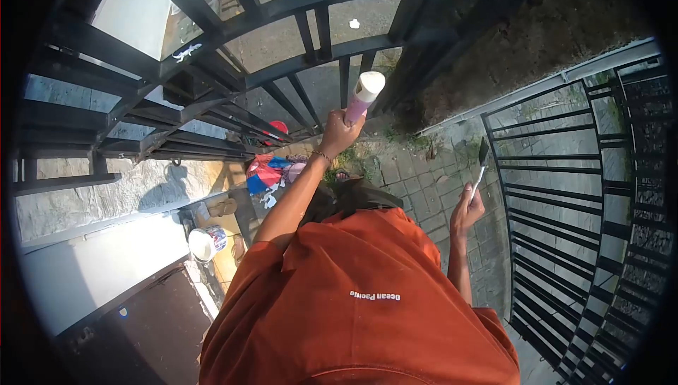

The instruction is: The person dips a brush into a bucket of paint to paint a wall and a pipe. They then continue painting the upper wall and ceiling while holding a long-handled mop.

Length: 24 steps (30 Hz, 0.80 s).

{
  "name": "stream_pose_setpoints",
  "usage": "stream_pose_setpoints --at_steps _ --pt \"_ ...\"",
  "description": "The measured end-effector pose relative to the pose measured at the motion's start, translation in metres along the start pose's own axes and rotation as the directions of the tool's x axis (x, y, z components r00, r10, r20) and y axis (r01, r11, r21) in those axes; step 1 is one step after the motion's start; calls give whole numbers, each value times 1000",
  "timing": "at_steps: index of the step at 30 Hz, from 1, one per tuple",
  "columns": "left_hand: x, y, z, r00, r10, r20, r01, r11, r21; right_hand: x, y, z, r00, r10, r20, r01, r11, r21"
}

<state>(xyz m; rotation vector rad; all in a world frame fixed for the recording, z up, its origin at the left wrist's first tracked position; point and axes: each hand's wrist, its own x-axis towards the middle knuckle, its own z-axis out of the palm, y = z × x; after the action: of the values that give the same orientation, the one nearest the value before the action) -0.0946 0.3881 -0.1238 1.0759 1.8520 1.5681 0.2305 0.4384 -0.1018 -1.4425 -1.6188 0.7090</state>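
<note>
My left hand (343, 133) is wrapped round a pink-and-white cylindrical container (361, 99), held upright with its pale top towards me. The container overlaps the black metal gate (318, 56) in this view. Lower on the right, my right hand (467, 210) grips a slim tool with a white handle and a dark flat head (483, 152). That tool points away from me, close to the barred panel (551, 194) on the right. Whether its head has bristles or a blade, I cannot tell.
A white bucket (203, 245) stands at the left near sandals (224, 207). Red and blue cloth (268, 173) lies by the gate, with a red container (278, 128) behind it. Paving blocks (417, 180) with weeds cover the ground. A brown soil strip (522, 53) runs at upper right.
</note>
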Motion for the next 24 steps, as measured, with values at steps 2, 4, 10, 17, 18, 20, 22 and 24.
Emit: stream_pose_setpoints --at_steps 2,4,10,17,18,20,22,24 --pt "1 -6 18 991 115 65 -120 989 80 -25 35 -34 990 106 -94 -111 993 -47" --pt "-2 5 34 994 56 96 -63 995 71 -50 66 -53 960 203 -195 -221 973 -74" --pt "-9 40 50 976 40 214 -47 998 30 -140 123 -69 789 475 -391 -551 827 -108" --pt "9 72 34 972 194 134 -198 980 20 -153 97 -37 803 531 -271 -574 812 -107" --pt "9 73 29 971 212 110 -217 975 38 -151 93 -34 807 540 -239 -575 810 -111" --pt "6 78 21 978 196 67 -199 979 45 -148 97 -33 821 534 -201 -562 818 -124" --pt "2 86 11 975 222 12 -222 975 29 -141 100 -34 860 484 -163 -507 845 -167" --pt "-2 89 -1 966 259 -2 -258 965 38 -133 99 -34 882 444 -157 -468 865 -181"
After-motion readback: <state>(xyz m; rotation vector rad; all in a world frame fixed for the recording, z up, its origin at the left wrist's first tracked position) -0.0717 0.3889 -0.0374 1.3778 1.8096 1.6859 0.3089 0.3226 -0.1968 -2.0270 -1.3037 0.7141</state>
